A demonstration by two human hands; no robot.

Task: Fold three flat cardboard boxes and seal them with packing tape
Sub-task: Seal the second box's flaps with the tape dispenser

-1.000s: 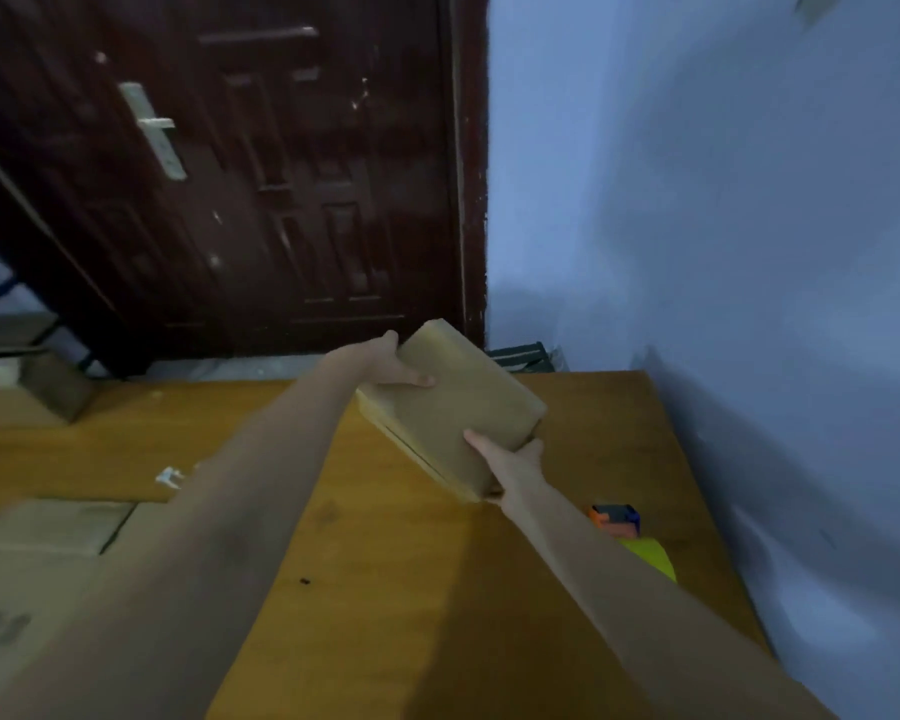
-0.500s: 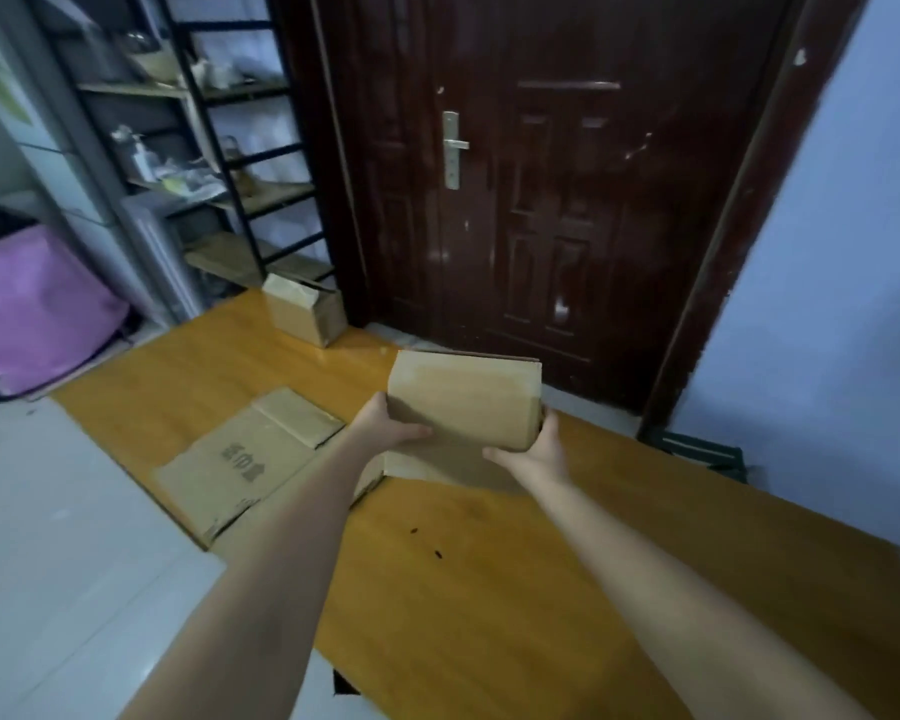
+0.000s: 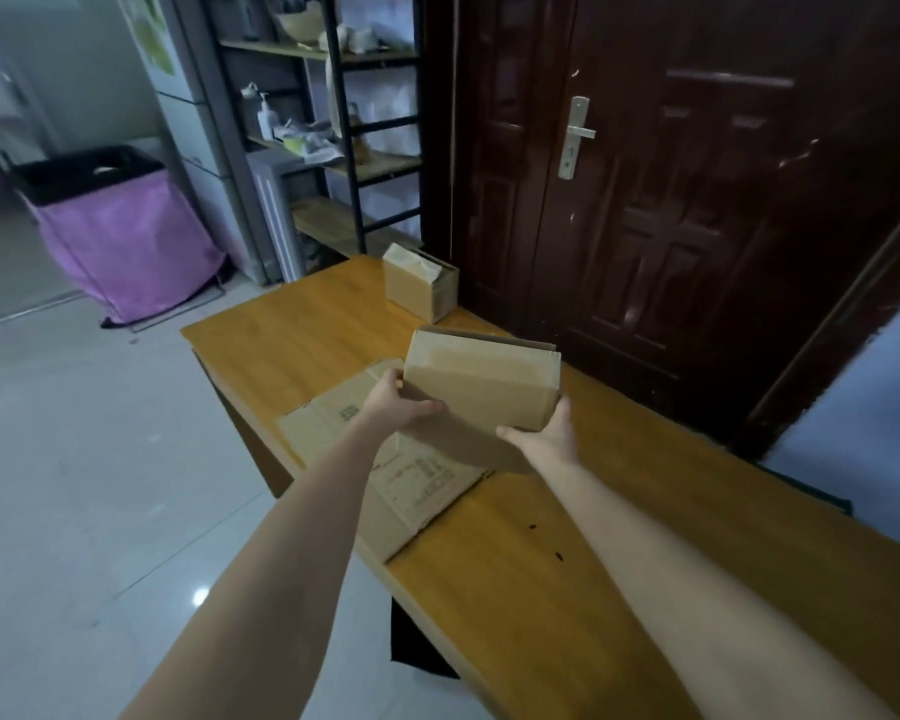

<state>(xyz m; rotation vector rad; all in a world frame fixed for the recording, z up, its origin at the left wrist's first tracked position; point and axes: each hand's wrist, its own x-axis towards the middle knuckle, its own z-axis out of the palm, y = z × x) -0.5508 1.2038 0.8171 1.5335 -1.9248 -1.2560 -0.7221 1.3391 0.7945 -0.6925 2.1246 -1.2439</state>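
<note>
Big dark door [image 3: 697,200] fills the 1 o'clock side, its metal handle [image 3: 572,137] pale against the panels. Over at 11 o'clock stands a black-framed shelf rack [image 3: 344,122] cluttered with bottles and bits too blurred to name, and further out at 9 o'clock a purple bag [image 3: 120,241] hangs on a frame on the pale tiled floor [image 3: 74,485]. The orange wooden tabletop [image 3: 541,563] runs diagonally from 12 o'clock down to 5 o'clock. Lying flat on it near its left edge is a flattened cardboard sheet [image 3: 422,491], printed marks showing, partly hidden beneath the arms and the held box. At the far end, at 12 o'clock, a small folded box [image 3: 419,291] stands upright, well apart from the hands, its top flap looking loose.

Now the action: dead centre, a folded box [image 3: 481,381] is up off the tabletop, tilted, above the flat sheet. The left hand [image 3: 393,405] grips its left end, thumb curled across the underside. The right hand [image 3: 544,436] cups the lower right corner, fingers wrapped behind out of sight, thumb lying along the bottom edge.
</note>
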